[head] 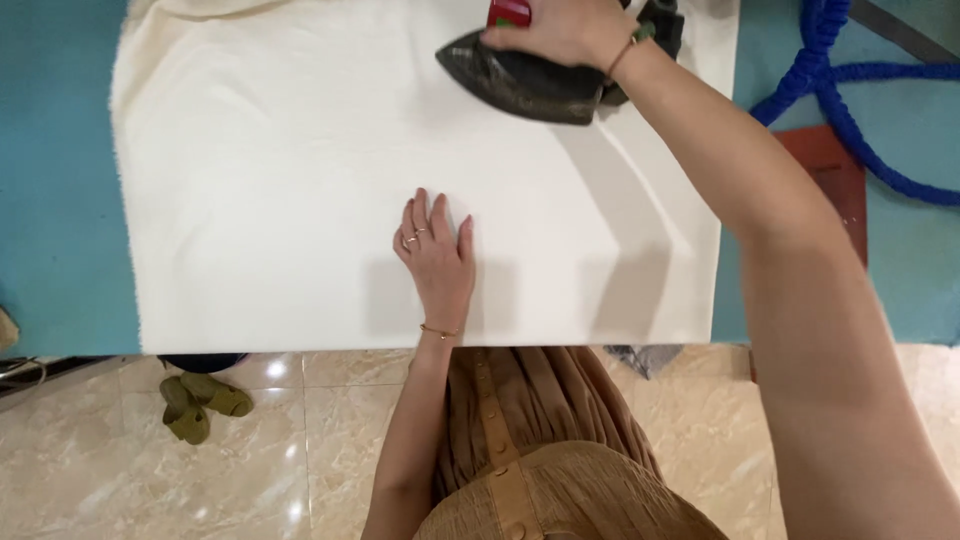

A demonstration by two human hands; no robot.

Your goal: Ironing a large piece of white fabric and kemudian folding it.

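Observation:
A cream-white cloth (280, 170) lies spread flat over a blue-covered table (55, 200). My left hand (437, 258) rests palm-down on the cloth near its front edge, fingers together, with rings and a thin bracelet. My right hand (565, 30) grips the handle of a dark, worn iron (525, 80) at the far side of the cloth; the iron's tip points left. A red part (509, 12) of the iron shows beside my fingers.
A blue coiled hose (850, 110) runs over the table at the right, next to a reddish-brown board (835, 175). Olive-green slippers (195, 405) lie on the beige tiled floor under the table's left front. My brown dress hangs below.

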